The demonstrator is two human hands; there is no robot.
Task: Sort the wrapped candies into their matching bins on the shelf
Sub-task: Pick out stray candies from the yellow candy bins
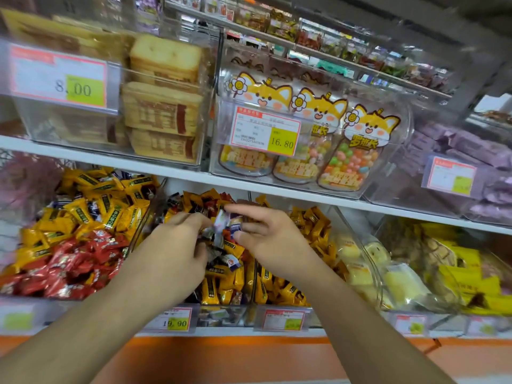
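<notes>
Both forearms reach over the middle bin, left hand gripping a bunch of wrapped candies, right hand pinching a blue-white candy off it; next, probably dropping it into its matching bin.

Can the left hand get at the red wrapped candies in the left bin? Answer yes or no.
Probably yes. The red wrapped candies lie heaped in the open bin just left of the left hand, with nothing covering them. But that hand's fingers already hold a bunch of small candies, so it would have to free them first.
</notes>
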